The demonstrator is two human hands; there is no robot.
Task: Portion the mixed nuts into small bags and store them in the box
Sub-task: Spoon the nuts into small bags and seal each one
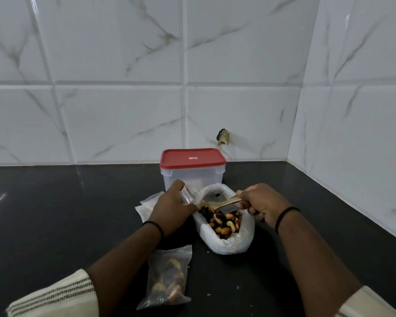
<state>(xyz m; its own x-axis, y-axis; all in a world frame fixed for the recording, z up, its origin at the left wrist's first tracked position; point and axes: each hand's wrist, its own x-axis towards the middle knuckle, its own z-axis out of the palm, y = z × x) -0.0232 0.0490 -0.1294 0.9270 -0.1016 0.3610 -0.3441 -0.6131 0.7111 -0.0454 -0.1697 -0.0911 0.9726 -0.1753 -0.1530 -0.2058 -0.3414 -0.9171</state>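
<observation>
A large white plastic bag (242,241) lies open on the black counter, with mixed nuts (224,221) inside it. My right hand (261,205) grips a wooden spoon (224,203) whose bowl reaches left over the nuts. My left hand (172,210) pinches a small clear bag (189,194) open beside the spoon's tip. Nearer to me lies a filled small bag of nuts (167,280). Behind stands a clear plastic box (192,176) with a red lid (192,158) on it.
Spare small white bags (146,205) lie under my left hand. The black counter (66,213) runs to a tiled wall at the back and a side wall on the right. A few crumbs dot the counter near the front.
</observation>
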